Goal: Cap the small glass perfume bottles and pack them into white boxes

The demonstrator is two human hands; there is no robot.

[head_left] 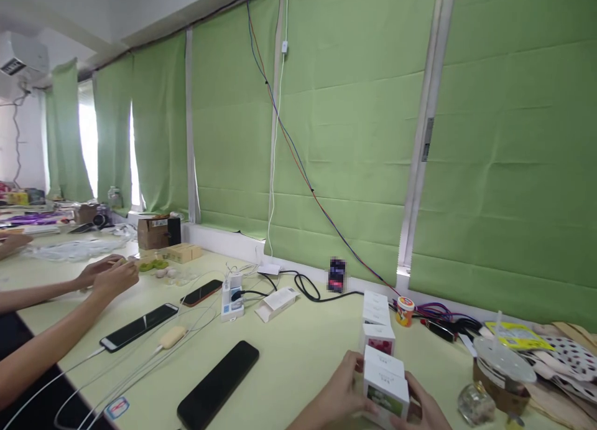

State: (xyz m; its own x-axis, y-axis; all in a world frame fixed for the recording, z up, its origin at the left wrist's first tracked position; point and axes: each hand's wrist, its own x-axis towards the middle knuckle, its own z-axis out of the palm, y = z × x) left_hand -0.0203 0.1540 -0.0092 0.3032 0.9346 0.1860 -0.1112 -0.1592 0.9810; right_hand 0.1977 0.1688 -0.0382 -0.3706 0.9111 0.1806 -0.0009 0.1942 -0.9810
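Note:
My left hand (339, 389) and my right hand (423, 406) grip a small white box (386, 383) from its two sides, near the table's front edge. The box has a green plant picture on its front and faint grey print on top. A similar white box (383, 359) stands right behind it, touching or nearly so, also between my hands. Farther back, a white box with a red picture (379, 343) and more white boxes (375, 308) form a row toward the window. The lower fingers of both hands are partly hidden.
Left of my hands lies a black phone (218, 383), then a power strip (232, 298) with cables and another phone (140, 326). A co-worker's hands (114, 274) are at the far left. To the right stand a lidded bowl (504, 371), a glass jar (476, 404) and an orange tub (405, 312).

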